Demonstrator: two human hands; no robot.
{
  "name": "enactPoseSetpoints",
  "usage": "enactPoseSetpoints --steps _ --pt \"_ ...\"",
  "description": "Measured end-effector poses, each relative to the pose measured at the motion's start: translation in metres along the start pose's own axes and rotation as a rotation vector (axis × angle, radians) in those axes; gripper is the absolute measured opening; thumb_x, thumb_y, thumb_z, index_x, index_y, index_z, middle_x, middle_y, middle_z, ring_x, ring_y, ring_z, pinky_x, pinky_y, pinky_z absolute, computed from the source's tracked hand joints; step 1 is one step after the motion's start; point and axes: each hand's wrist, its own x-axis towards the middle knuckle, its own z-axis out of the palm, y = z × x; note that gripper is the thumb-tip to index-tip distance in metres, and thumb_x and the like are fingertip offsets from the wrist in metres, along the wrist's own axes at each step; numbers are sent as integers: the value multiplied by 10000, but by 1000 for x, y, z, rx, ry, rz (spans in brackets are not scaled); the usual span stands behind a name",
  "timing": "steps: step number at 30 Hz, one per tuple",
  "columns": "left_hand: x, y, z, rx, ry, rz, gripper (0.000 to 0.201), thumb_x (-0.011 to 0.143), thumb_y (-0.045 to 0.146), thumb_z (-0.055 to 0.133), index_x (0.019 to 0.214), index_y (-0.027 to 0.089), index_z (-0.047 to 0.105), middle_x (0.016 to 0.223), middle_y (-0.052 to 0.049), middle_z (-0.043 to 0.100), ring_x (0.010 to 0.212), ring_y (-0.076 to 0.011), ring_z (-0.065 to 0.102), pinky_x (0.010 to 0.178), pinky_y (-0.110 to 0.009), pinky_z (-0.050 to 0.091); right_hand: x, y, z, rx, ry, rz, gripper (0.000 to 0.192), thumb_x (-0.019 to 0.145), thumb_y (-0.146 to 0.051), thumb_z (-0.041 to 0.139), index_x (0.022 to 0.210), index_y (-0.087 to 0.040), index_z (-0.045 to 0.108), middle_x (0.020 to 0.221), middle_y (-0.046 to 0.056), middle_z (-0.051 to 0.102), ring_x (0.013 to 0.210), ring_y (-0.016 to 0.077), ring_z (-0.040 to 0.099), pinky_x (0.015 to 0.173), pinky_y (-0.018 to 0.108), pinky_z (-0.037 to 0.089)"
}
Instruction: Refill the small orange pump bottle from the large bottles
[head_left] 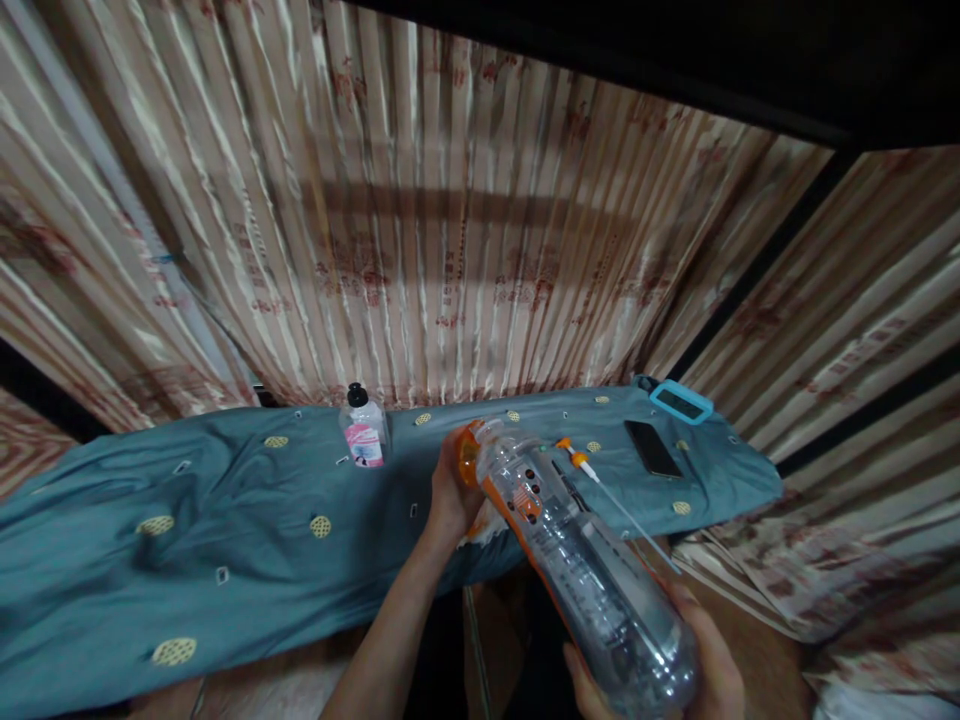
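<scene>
A large clear plastic bottle (pixel 592 570) with an orange stripe and printed label lies tilted, its neck pointing up and left. My right hand (pixel 705 650) is wrapped round its base. At the neck, my left hand (pixel 452 490) is closed on a translucent orange piece (pixel 469 453); whether that is a separate container or part of the bottle I cannot tell. Beneath the left hand a white and orange thing (pixel 487 522) is partly hidden. Beside the bottle, a pump dispenser top (pixel 579 459) with an orange head lies on the cloth, its long white tube reaching toward my right hand.
A blue-green patterned cloth (pixel 247 520) covers the long bench. On it a clear bottle (pixel 365 430) with a black cap and pink label stands at the left. A dark phone (pixel 652 448) and a blue-framed device (pixel 681 401) lie at the right. Patterned curtains (pixel 450 250) hang behind.
</scene>
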Motion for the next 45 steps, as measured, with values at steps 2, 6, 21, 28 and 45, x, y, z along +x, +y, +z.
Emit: enactPoseSetpoints --steps 2,6,21,28,45 --pt "0 -1 0 12 2 -5 493 652 192 755 1115 213 586 1114 -62 706 1007 -229 682 921 -379 548 -1 2 0 -13 12 -74 1122 515 -426 902 1442 -35 406 1102 219 658 811 324 727 650 412 610" --pt "0 -2 3 -11 -7 0 549 631 204 788 1137 217 574 1148 -69 695 1025 -241 680 942 -406 542 -8 6 1 -38 -12 -9 1119 508 -463 902 1446 -80 427 1098 204 678 811 326 734 666 423 613" --pt "-2 -1 -5 190 -58 90 571 668 215 760 1192 212 534 1177 -83 687 1038 -245 682 922 -395 541 22 -47 -3 68 83 229 930 616 -411 855 1414 -152 454 1145 155 638 998 326 673 816 439 560" --pt "-2 2 -5 171 -51 78 579 646 203 761 1179 217 537 1161 -75 692 1024 -247 684 915 -396 541 20 -49 -4 54 63 274 901 641 -484 822 1395 -141 468 1163 165 634 986 344 682 813 471 559" --pt "-2 0 0 80 -39 74 540 666 226 756 1163 213 544 1138 -74 704 1001 -227 694 919 -390 551 16 -44 -5 -50 97 208 1029 592 -518 860 1453 -141 441 1161 164 678 922 329 721 741 418 584"
